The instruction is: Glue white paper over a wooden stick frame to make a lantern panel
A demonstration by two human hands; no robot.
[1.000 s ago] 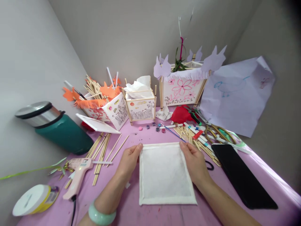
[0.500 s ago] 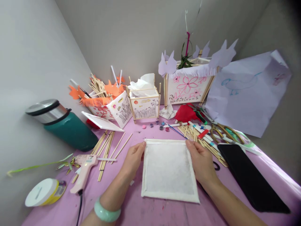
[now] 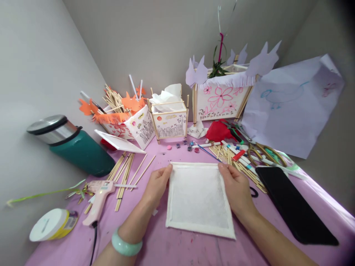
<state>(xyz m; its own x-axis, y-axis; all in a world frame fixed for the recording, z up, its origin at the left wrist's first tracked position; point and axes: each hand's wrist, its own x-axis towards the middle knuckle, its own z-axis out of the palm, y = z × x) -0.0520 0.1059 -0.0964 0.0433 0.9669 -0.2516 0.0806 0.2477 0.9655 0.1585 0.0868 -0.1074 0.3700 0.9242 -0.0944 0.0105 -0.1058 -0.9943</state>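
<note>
While both hands rest on the pink table [image 3: 177, 251], the scene reads as follows.

Panel: a square white panel [image 3: 198, 195] with a raised white border lies flat on the table, near the middle, between the two hands.
Left hand: the left hand [image 3: 156, 184] lies against the panel's left edge, fingers curled lightly over the far-left corner; a loose pinch, not a firm clasp.
Right hand: the right hand [image 3: 235, 186] mirrors it on the right edge, fingertips on the far-right corner, palm low on the table.
Progress: judging from the look of it, the panel's four border strips are already in place and its face is blank; no drawing shows on it, unlike the decorated lanterns beyond.
Far side: a small painted lantern [image 3: 169, 122] and a larger lantern with a pink flower [image 3: 222, 101] stand by the wall.
Left: a glue gun [image 3: 100, 197] lies beside loose wooden sticks [image 3: 124, 171]; a green flask [image 3: 74, 147] lies further left.
Right: scissors [image 3: 264, 153], markers [image 3: 235, 151] and a black phone [image 3: 291, 207].
</note>
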